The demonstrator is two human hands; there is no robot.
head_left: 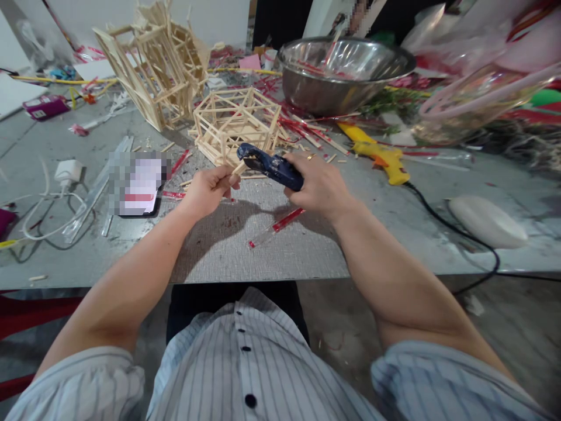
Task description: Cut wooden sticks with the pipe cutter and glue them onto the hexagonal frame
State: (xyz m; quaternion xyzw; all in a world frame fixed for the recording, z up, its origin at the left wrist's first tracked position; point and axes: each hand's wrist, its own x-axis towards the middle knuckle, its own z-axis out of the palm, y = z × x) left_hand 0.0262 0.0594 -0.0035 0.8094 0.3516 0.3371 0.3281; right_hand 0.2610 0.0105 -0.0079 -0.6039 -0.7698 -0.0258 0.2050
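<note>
My left hand (214, 186) is closed in a pinch on a pale wooden stick (239, 169). My right hand (319, 182) grips dark blue clippers (274, 165), whose dark, jaw-like end meets the stick's tip; whether the blades press on it I cannot tell. Just behind both hands stands a low openwork frame (239, 120) of thin wooden sticks. A taller stick structure (160, 70) leans at the back left. On the table below my right hand lies a clear tube with red ends (275, 228).
A steel bowl (346, 88) stands at the back, with red-and-clear tubes scattered near it. To the right lie a yellow glue gun (379, 153) with a black cord and a pale oval object (487, 222). On the left are a phone (142, 184) and a white charger (69, 172).
</note>
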